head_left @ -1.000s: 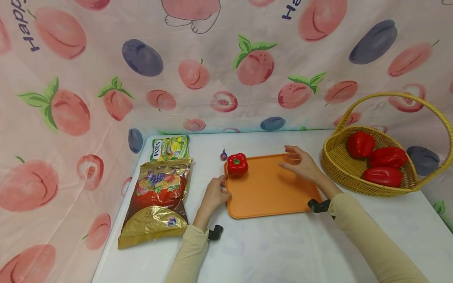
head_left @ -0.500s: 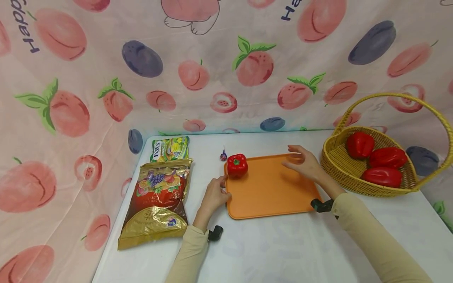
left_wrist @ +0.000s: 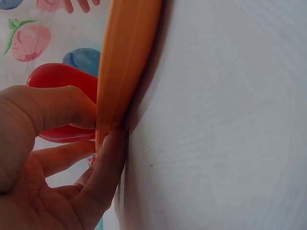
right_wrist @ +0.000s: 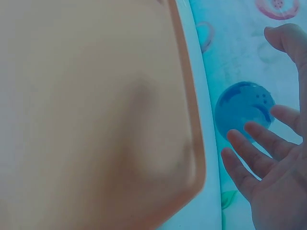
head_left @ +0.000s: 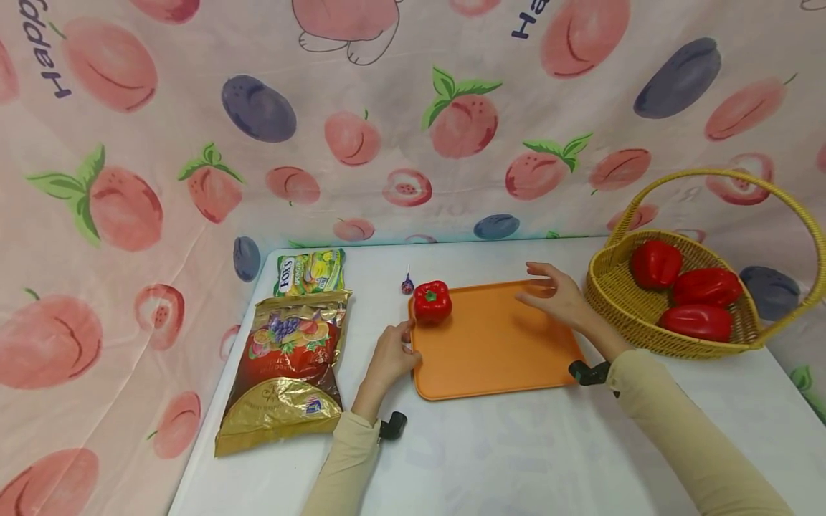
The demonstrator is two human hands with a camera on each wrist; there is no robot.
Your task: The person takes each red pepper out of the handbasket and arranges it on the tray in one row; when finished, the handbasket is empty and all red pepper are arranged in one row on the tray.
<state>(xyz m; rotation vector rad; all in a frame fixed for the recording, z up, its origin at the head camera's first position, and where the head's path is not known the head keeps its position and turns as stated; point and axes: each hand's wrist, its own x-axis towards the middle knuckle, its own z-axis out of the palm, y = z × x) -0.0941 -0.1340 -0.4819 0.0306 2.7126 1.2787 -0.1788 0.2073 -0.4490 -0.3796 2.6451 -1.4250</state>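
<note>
An orange tray (head_left: pixel 497 344) lies on the white table, with a red bell pepper (head_left: pixel 433 302) standing at its far left corner. My left hand (head_left: pixel 392 352) pinches the tray's left rim, the thumb on one side and a finger beneath, as the left wrist view shows at the tray edge (left_wrist: pixel 125 57). In that view the pepper (left_wrist: pixel 62 76) is partly hidden behind the hand. Over the tray's right end hovers my right hand (head_left: pixel 556 297), fingers spread and holding nothing. The right wrist view has its loosely extended fingers (right_wrist: pixel 249 158) apart from the tray.
Right of the tray stands a yellow wicker basket (head_left: pixel 596 301) with a tall handle, holding several red peppers (head_left: pixel 697 322). On the left lie a large candy bag (head_left: pixel 284 365) and a green Fox's packet (head_left: pixel 310 272). A lollipop (head_left: pixel 407 285) lies behind the tray's left corner.
My right hand has shifted slightly to the right above the tray. The left hand, the tray and the pepper look the same.
</note>
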